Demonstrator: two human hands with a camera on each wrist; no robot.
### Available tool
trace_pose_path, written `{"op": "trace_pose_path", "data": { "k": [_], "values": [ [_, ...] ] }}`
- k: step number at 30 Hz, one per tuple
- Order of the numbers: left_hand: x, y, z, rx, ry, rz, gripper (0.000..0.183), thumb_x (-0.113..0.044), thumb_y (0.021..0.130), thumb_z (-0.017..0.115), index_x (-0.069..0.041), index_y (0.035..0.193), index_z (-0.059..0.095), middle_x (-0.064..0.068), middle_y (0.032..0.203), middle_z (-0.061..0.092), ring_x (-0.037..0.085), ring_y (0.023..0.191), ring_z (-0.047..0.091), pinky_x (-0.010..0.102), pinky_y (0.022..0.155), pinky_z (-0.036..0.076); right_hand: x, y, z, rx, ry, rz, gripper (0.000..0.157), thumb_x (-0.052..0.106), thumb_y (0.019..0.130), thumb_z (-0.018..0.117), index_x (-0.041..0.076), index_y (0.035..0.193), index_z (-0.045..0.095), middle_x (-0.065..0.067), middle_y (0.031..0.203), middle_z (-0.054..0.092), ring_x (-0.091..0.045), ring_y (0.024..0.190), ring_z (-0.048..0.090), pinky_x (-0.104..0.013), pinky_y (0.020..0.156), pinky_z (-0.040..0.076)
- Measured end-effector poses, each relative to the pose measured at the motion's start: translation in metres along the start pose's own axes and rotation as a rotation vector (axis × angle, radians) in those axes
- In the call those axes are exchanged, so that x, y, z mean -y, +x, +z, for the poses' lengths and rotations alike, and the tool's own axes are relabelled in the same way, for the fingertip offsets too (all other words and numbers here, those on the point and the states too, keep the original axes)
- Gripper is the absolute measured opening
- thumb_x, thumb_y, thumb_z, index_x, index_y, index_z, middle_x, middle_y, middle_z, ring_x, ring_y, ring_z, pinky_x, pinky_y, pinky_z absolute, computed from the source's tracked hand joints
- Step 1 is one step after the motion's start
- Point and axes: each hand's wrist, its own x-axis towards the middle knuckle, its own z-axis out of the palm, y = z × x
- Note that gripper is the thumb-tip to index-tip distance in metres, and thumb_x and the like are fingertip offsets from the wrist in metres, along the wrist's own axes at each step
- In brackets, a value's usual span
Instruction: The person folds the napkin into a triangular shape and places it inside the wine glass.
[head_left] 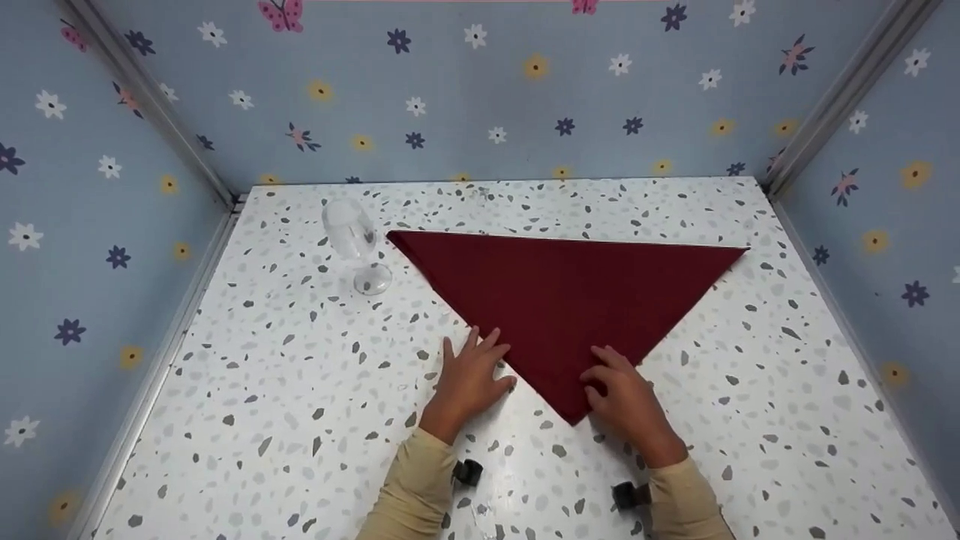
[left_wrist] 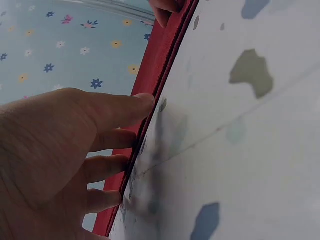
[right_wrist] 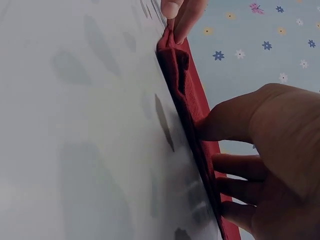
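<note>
Cloth [head_left: 570,300] of deep red lay on the desk [head_left: 285,420], folded into a large triangle, its long edge on the far side and one corner pointing toward the near side, between the two hands. The left hand [head_left: 471,379] was spread wide, with its fingertips touching the cloth's left near edge and its thumb held apart from the other fingers. The right hand [head_left: 626,397] rested at the right near edge, close to the near corner; its fingers were loosely bent and touched the cloth, and the right wrist view showed a gap between thumb and fingers. In that same view the layers of the fold stood slightly apart at the near corner. A clear stemmed glass [head_left: 351,232] stood upright just to the left of the cloth's far left corner. The desk was white with grey flecks. Tan sleeves [head_left: 411,480] covered both forearms, and a small black device [head_left: 469,472] sat by the left wrist, with a second black device [head_left: 624,496] by the right. Pale blue walls [head_left: 495,82] printed with flowers and pink butterflies rose on the left, right and far sides.
</note>
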Motion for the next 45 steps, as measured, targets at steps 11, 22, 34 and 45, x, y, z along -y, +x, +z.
{"op": "trace_pose_path", "data": {
  "k": [11,22,34,45],
  "values": [
    [-0.017,-0.003,0.002,-0.03,0.045,0.066,0.036,-0.03,0.089,0.076,-0.016,0.121,0.074,0.003,0.146,0.054,0.032,0.141,0.042,0.068,0.113,0.016,0.001,-0.004,0.0,0.067,0.026,-0.057,0.014,0.004,0.087,0.073,0.008,0.1,0.076,-0.019,0.151,0.045,-0.038,0.146,0.03,-0.051,0.117,0.024],
    [-0.034,-0.003,0.008,0.063,0.088,0.191,0.03,-0.028,0.089,0.075,-0.014,0.115,0.077,0.006,0.143,0.056,0.032,0.138,0.045,0.05,0.116,0.028,-0.001,-0.006,0.002,0.154,0.064,-0.083,0.023,0.006,0.082,0.073,0.009,0.105,0.07,-0.024,0.155,0.035,-0.043,0.148,0.019,-0.059,0.117,0.015],
    [-0.046,-0.002,0.015,0.131,-0.069,0.215,0.023,-0.021,0.084,0.08,-0.013,0.105,0.075,0.016,0.149,0.048,0.039,0.144,0.032,0.043,0.117,0.027,-0.006,-0.009,-0.001,0.213,0.105,-0.087,0.036,0.004,0.077,0.076,0.009,0.111,0.066,-0.024,0.16,0.025,-0.043,0.15,0.009,-0.058,0.119,0.007],
    [-0.049,-0.004,0.022,0.127,-0.125,0.232,0.022,-0.022,0.082,0.082,-0.014,0.1,0.072,0.023,0.151,0.043,0.049,0.144,0.026,0.054,0.117,0.022,-0.006,-0.009,0.001,0.207,0.138,-0.115,0.025,0.002,0.077,0.072,0.015,0.098,0.067,-0.026,0.16,0.023,-0.045,0.149,0.008,-0.06,0.118,0.003]
  ]
}}
